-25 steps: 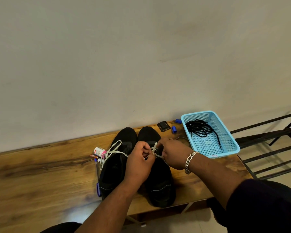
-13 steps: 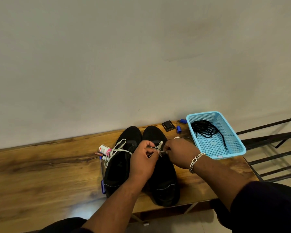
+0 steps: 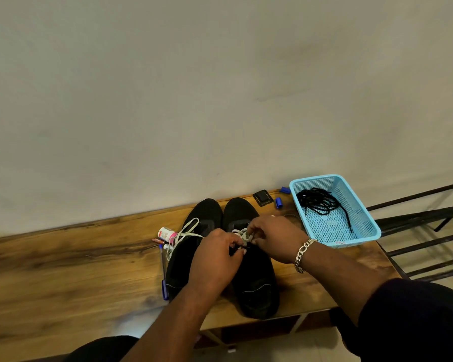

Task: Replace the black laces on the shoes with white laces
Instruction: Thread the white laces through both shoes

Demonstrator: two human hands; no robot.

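I see my right fingers [image 3: 254, 232] pinching a loop of the white flat lace [image 3: 244, 235] over the tongue of the right black fabric shoe [image 3: 256, 280]; my left fingers [image 3: 237, 244] are curled just beside them, their tips meeting the same lace at the eyelets, though exactly how they grasp it I cannot tell from here; the right hand [image 3: 275, 237] wears a silver chain bracelet [image 3: 302, 253] at the wrist, and the left hand [image 3: 215, 259] lies across the gap between the two shoes; the left black fabric shoe [image 3: 191, 257] stands touching its partner, toes toward the wall, with a second white lace [image 3: 186, 232] threaded loosely and its ends spilling over the outer side; just beside that shoe lie a small white bottle with a pink cap [image 3: 167, 234], a red pen [image 3: 158, 241] and a blue pen [image 3: 164, 283]; all of it rests on the brown wooden surface [image 3: 63, 270]; beyond the toes sit a small black square object [image 3: 262, 197] and two blue caps [image 3: 278, 202]; to the right stands a light blue perforated plastic basket [image 3: 369, 223] holding the bundled black laces [image 3: 318, 202]; past the edge a black metal rack [image 3: 429, 231] shows; the wall [image 3: 194, 87] is plain and pale.
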